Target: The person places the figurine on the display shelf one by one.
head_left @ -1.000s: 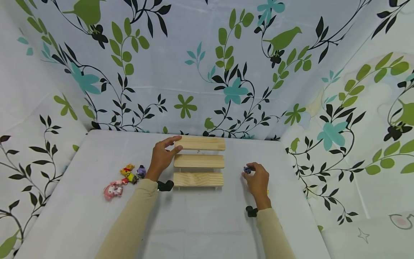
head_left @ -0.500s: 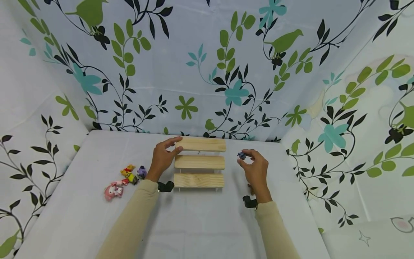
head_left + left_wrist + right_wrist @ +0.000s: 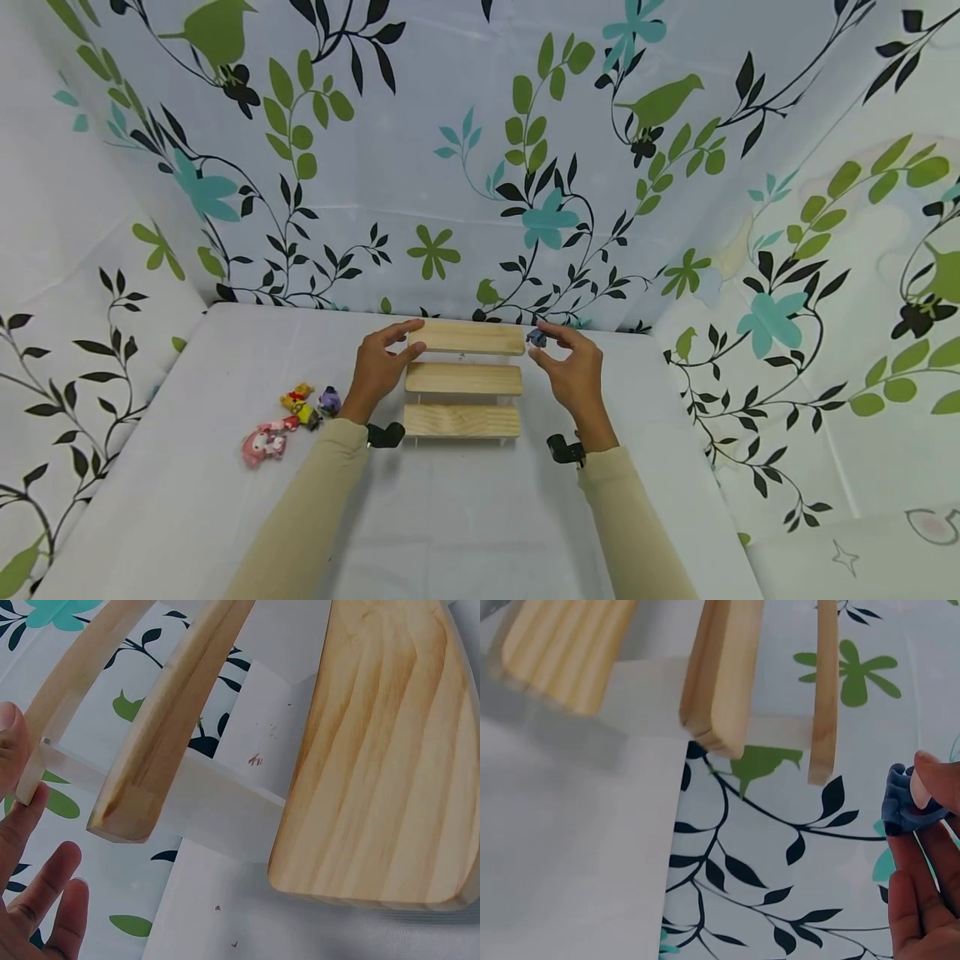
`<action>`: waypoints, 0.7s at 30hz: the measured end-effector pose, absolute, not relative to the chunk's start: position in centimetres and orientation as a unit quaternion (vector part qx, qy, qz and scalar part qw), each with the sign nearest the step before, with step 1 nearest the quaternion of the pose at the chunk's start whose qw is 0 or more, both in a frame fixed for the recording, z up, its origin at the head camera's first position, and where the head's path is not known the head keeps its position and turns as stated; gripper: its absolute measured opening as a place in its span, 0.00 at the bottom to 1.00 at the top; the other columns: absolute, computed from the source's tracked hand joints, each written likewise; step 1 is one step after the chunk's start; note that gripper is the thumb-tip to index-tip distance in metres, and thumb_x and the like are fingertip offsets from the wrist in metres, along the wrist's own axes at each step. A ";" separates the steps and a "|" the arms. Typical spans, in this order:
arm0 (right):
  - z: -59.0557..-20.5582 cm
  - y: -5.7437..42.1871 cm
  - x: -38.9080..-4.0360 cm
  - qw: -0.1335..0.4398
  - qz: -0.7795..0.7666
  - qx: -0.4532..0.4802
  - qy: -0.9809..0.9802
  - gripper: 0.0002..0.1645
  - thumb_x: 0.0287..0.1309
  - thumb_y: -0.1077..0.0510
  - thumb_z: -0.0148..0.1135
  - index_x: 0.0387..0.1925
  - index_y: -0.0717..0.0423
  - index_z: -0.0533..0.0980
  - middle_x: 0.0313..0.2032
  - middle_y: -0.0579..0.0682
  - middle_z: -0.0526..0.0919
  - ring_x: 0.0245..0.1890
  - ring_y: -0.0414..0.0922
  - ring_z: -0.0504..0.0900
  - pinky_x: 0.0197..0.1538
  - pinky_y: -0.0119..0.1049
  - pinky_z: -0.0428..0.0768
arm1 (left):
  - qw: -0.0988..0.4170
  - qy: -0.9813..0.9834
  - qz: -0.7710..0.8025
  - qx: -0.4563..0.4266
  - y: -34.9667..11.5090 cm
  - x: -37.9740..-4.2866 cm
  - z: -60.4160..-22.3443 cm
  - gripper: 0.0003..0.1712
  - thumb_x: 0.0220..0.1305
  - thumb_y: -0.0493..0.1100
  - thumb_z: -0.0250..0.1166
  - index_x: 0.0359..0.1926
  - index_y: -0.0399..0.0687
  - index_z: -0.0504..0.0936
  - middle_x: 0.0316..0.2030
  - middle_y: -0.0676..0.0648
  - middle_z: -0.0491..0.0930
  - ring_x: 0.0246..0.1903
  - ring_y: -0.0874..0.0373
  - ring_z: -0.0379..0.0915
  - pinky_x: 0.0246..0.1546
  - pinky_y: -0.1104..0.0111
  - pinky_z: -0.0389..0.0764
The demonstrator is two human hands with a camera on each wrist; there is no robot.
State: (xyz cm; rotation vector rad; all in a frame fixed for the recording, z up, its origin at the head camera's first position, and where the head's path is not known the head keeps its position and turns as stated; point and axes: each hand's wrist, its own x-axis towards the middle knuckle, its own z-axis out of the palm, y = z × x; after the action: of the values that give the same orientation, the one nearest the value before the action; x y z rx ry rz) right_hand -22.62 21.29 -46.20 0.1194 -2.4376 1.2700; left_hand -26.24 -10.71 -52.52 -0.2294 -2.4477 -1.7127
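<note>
A three-tier wooden display stand (image 3: 462,379) with clear supports stands on the white table. My left hand (image 3: 377,367) grips the left end of its top plank; in the left wrist view, the thumb and index finger (image 3: 28,817) pinch that plank's end while the other fingers are spread. Beside the top plank's right end, my right hand (image 3: 577,371) pinches a small blue toy figurine (image 3: 536,337) between thumb and fingertips. The right wrist view has this figurine (image 3: 904,806) held apart from the plank, partly hidden by the thumb.
Several small toy figurines lie left of my left forearm: a pink one (image 3: 258,443), a yellow and red one (image 3: 300,404), and a purple one (image 3: 328,400). A leaf-patterned cloth (image 3: 450,183) hangs behind the far edge of the table (image 3: 465,517).
My right hand has carried the blue figurine leftward and up toward the far edge, to the top plank's right end. The left hand keeps its grip on the stand.
</note>
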 end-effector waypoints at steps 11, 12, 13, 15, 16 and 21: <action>-46.4 19.3 -24.2 0.170 0.477 0.093 -0.857 0.27 0.60 0.66 0.77 0.61 0.52 0.85 0.59 0.54 0.89 0.63 0.53 0.84 0.67 0.49 0.77 | 0.071 -0.817 -0.566 -0.078 -10.7 -26.0 -52.3 0.28 0.71 0.52 0.72 0.69 0.56 0.83 0.71 0.47 0.80 0.69 0.41 0.74 0.60 0.43 0.78; -46.5 19.2 -24.3 0.169 0.475 0.094 -0.858 0.27 0.60 0.66 0.77 0.61 0.52 0.85 0.58 0.54 0.89 0.63 0.53 0.84 0.67 0.49 0.77 | 0.070 -0.816 -0.569 -0.079 -10.7 -26.0 -52.3 0.28 0.71 0.52 0.72 0.69 0.56 0.83 0.71 0.47 0.79 0.69 0.40 0.74 0.60 0.42 0.78; -46.5 19.1 -24.4 0.167 0.474 0.096 -0.859 0.27 0.60 0.66 0.77 0.61 0.52 0.85 0.59 0.54 0.89 0.63 0.53 0.84 0.67 0.49 0.77 | 0.071 -0.815 -0.570 -0.081 -10.7 -26.0 -52.3 0.28 0.71 0.52 0.72 0.69 0.56 0.83 0.71 0.47 0.79 0.69 0.39 0.74 0.60 0.42 0.78; -46.7 18.9 -24.6 0.161 0.472 0.098 -0.861 0.27 0.60 0.67 0.76 0.61 0.52 0.85 0.59 0.54 0.89 0.64 0.53 0.84 0.68 0.50 0.77 | 0.071 -0.813 -0.572 -0.083 -10.7 -26.0 -52.3 0.27 0.71 0.51 0.72 0.69 0.55 0.83 0.71 0.46 0.79 0.69 0.38 0.74 0.61 0.41 0.77; -46.8 18.8 -24.7 0.158 0.470 0.098 -0.863 0.27 0.60 0.67 0.76 0.61 0.52 0.85 0.59 0.54 0.89 0.64 0.53 0.83 0.68 0.50 0.77 | 0.071 -0.812 -0.573 -0.083 -10.8 -26.0 -52.3 0.27 0.71 0.51 0.72 0.69 0.55 0.83 0.71 0.46 0.79 0.69 0.37 0.74 0.60 0.41 0.77; -47.4 18.3 -25.2 0.136 0.465 0.093 -0.870 0.28 0.61 0.68 0.75 0.63 0.51 0.84 0.62 0.54 0.87 0.64 0.56 0.83 0.69 0.53 0.77 | 0.068 -0.813 -0.573 -0.081 -10.8 -26.0 -52.3 0.27 0.71 0.53 0.72 0.68 0.57 0.83 0.71 0.47 0.79 0.69 0.38 0.74 0.61 0.42 0.78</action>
State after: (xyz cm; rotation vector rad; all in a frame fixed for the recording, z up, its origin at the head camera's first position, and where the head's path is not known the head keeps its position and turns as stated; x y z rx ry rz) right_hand -25.16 18.33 -47.37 0.2687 -2.5195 1.3473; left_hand -26.00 -10.85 -52.32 -0.2433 -2.4477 -1.7257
